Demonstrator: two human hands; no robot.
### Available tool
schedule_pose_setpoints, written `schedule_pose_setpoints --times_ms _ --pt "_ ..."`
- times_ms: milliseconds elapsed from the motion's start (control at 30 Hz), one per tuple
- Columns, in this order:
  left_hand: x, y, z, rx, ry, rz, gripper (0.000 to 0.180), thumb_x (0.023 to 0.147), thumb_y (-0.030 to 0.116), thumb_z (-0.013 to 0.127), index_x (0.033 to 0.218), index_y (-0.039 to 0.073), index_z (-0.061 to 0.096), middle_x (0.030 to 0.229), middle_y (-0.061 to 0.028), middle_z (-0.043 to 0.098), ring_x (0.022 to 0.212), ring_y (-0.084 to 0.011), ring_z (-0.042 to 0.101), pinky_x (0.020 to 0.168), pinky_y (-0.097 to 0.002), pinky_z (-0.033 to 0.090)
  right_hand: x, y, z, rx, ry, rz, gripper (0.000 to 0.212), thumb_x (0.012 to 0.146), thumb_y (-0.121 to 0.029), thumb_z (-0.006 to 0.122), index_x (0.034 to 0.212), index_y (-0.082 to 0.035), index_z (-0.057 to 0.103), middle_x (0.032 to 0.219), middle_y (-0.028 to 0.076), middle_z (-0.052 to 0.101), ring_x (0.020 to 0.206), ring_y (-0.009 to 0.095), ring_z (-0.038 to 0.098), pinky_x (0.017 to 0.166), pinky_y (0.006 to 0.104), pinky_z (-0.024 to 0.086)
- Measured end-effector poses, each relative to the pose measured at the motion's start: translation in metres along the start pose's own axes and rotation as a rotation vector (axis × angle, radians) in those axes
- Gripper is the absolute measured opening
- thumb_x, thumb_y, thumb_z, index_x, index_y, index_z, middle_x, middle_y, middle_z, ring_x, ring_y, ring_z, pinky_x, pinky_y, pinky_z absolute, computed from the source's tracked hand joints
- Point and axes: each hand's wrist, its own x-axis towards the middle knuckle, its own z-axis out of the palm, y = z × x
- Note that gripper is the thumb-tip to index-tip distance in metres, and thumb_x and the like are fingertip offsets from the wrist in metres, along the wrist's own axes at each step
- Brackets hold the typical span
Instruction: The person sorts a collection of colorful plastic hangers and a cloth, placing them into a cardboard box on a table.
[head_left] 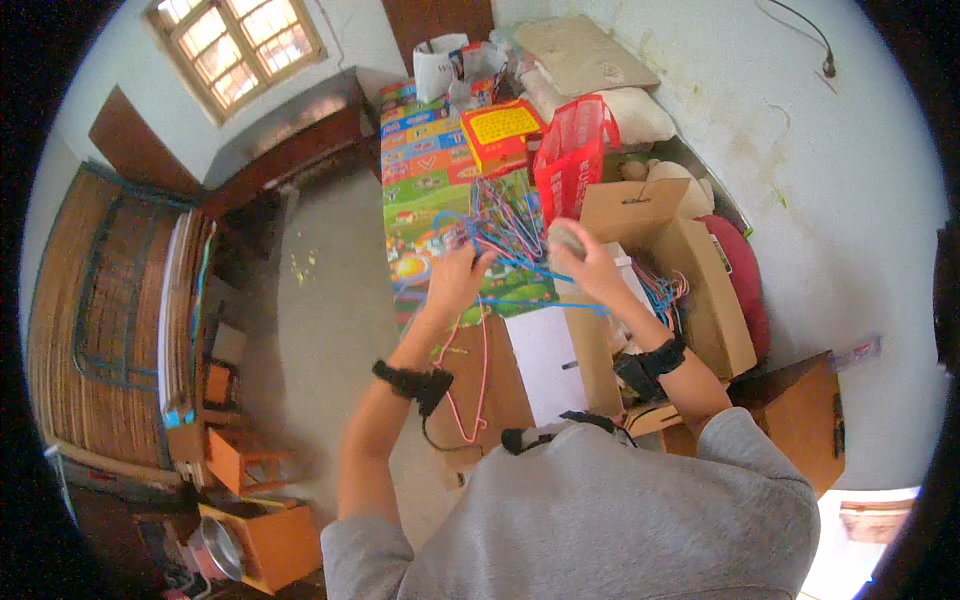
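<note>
My left hand point(460, 278) is closed on a blue clothes hanger point(545, 302), whose long bars reach right under my other hand. My right hand point(590, 265) has its fingers curled round a roundish grey-beige object point(567, 240); its kind is unclear. Just beyond both hands, a tangled heap of pink, blue and purple hangers point(510, 215) lies on the colourful printed mat point(415, 215). A pink hanger point(484, 375) hangs or lies below my left hand, near the mat's near end.
On the right stands an open cardboard box point(735, 310) with more hangers point(665, 290) at its left side. A red bag point(572, 150), a red-and-yellow box point(502, 135) and a white bag point(438, 70) stand farther back. Cushions point(640, 115) line the wall; a wooden stool point(240, 460) is lower left.
</note>
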Motion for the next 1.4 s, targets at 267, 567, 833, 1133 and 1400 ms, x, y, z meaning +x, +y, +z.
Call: schedule_pose_setpoints --times_ms 267,567,833,1133,1400 --pt "-0.015 0.03 0.008 0.06 0.076 0.022 0.037 0.084 0.04 0.051 0.074 0.004 0.05 0.059 -0.0173 0.056 0.056 -0.0366 0.055 0.05 -0.0446 0.041 -0.013 -0.028 0.031 -0.134 -0.128 -0.329 0.058 0.079 -0.001 0.048 0.132 -0.003 0.026 0.128 0.02 0.035 0.119 0.034 0.036 0.099 0.0371 0.028" --pt "-0.029 0.038 -0.011 0.006 -0.002 -0.105 0.035 0.085 0.038 0.049 0.078 0.004 0.051 0.059 -0.0168 0.057 0.057 -0.0361 0.056 0.051 -0.0436 0.042 -0.004 -0.032 0.001 0.519 -0.173 -0.116 0.025 0.077 -0.006 0.057 0.099 -0.004 0.045 0.101 0.006 0.049 0.093 0.013 0.05 0.079 0.0287 0.043" --pt "-0.018 0.044 -0.011 0.023 0.08 -0.024 0.033 0.085 0.036 0.05 0.077 0.005 0.054 0.055 -0.0158 0.055 0.053 -0.0354 0.055 0.05 -0.0429 0.041 -0.006 -0.049 -0.005 -0.005 -0.154 -0.48 0.034 0.079 -0.016 0.06 0.107 -0.005 0.044 0.101 0.013 0.05 0.093 0.029 0.051 0.081 0.035 0.041" --pt "-0.032 0.042 -0.026 0.012 0.098 -0.024 0.03 0.084 0.034 0.053 0.082 0.004 0.056 0.059 -0.0157 0.056 0.057 -0.0351 0.056 0.05 -0.0409 0.042 0.001 -0.034 -0.009 -0.368 -0.32 -0.356 0.044 0.074 -0.022 0.062 0.112 -0.006 0.045 0.098 0.016 0.057 0.098 0.034 0.051 0.083 0.0423 0.041" --pt "-0.044 0.002 -0.065 -0.237 0.278 -0.338 0.032 0.088 0.031 0.049 0.083 -0.001 0.055 0.063 -0.0115 0.057 0.056 -0.0212 0.055 0.051 -0.0343 0.04 0.031 0.05 -0.084 -0.257 -0.041 -0.164 0.047 0.08 -0.029 0.059 0.117 -0.003 0.044 0.108 0.017 0.054 0.101 0.028 0.052 0.086 0.0355 0.04"
